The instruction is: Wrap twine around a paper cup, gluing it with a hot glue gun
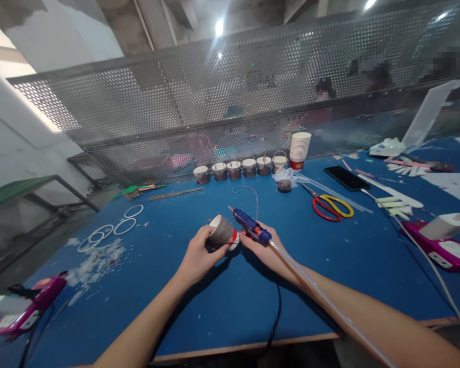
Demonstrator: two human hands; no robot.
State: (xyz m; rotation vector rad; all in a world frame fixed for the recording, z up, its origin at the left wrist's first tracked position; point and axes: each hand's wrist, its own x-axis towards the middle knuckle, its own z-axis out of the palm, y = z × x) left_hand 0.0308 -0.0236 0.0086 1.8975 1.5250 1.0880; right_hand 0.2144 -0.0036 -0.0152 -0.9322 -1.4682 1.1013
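My left hand (197,258) is closed around a paper cup (221,231), which lies tilted with its white rim to the upper left. Grey cord is wound around much of the cup, and a red and white part shows near its base. In my right hand (267,251) is a blue hot glue gun (249,225), its nozzle pointing up and left just above the cup. A long clear glue stick (310,283) runs out of the gun's back over my right forearm. Behind the gun, a thin grey cord (256,197) curves across the table.
Several wrapped cups (233,171) line the back, beside a stack of paper cups (301,148) and a cord ball (284,186). Right are scissors (331,205), a phone (347,178) and a purple power strip (444,250). White rings (124,226) and scraps (99,260) lie left.
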